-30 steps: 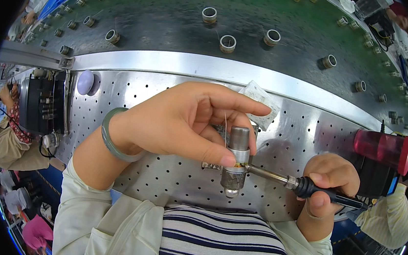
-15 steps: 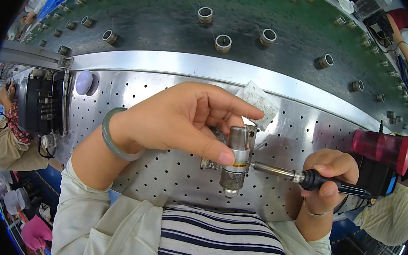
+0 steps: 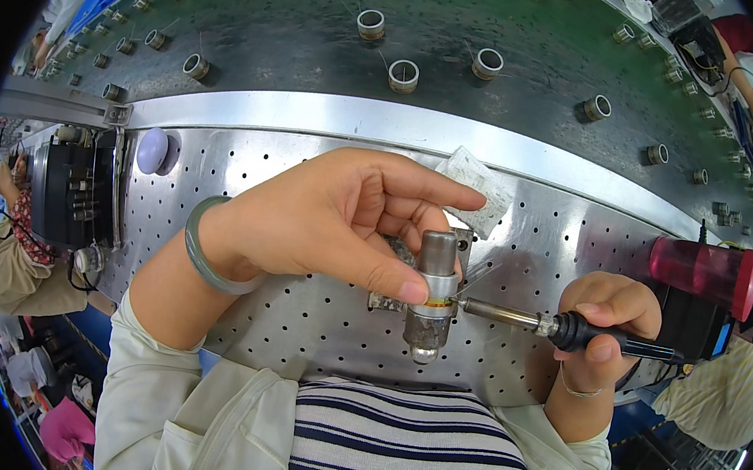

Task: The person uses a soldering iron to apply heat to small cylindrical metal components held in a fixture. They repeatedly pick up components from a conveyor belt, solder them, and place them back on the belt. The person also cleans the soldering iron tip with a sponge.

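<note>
We clasp the ringed metal cylinder (image 3: 441,287) in our left hand (image 3: 328,221), above the middle of the perforated worktop (image 3: 518,362). Our right hand (image 3: 614,305) is wrapped round the soldering iron (image 3: 558,328), which points left toward the cylinder's right side.

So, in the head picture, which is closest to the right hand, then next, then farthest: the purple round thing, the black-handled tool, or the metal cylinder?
1. Black-handled tool: held in the right hand.
2. Metal cylinder: left of that hand, by the tool's tip.
3. Purple round thing: far left, beyond the left hand.
</note>
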Tool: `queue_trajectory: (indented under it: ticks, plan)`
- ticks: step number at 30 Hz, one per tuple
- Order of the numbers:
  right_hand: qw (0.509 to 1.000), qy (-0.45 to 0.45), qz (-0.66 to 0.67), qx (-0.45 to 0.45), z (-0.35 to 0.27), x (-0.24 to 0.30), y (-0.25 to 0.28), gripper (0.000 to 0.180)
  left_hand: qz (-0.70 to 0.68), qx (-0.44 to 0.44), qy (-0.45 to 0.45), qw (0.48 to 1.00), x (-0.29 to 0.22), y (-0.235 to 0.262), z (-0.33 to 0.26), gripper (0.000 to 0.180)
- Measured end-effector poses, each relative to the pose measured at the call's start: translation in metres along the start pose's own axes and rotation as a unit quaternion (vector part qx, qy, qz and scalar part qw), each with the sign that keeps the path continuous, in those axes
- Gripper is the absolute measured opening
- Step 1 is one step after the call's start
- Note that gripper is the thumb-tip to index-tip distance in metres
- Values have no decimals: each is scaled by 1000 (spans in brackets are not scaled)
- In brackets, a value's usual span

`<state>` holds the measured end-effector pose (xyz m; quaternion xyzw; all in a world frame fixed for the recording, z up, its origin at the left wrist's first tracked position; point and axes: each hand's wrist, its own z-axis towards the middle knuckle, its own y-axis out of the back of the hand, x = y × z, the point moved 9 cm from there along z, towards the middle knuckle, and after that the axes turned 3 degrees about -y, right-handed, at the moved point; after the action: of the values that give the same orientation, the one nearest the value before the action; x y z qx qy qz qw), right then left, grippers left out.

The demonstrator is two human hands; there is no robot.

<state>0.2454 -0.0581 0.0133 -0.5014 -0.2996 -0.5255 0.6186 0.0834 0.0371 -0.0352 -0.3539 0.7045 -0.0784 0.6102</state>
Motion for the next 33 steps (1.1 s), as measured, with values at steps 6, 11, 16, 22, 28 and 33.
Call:
queue_trajectory:
  ticks: [6,11,16,22,28,33]
  plan:
    - [1000,-3,-13,15,0,-1,-1,23,-2,7,-3,1000,1,0,1,73]
    - [999,-2,-9,33,0,-1,-2,22,-9,16,-3,1000,1,-2,1,73]
    - [998,20,-24,54,-1,3,-7,23,-5,21,-5,1000,1,-2,1,73]
    - [988,78,-75,107,-1,12,-12,26,-1,8,7,1000,-2,-4,0,72]
    - [997,38,-33,57,-2,8,-5,25,11,-15,-1,1000,-2,-4,-1,70]
    - [997,31,-47,60,-1,7,-6,24,33,-16,-7,999,-2,-3,-2,70]
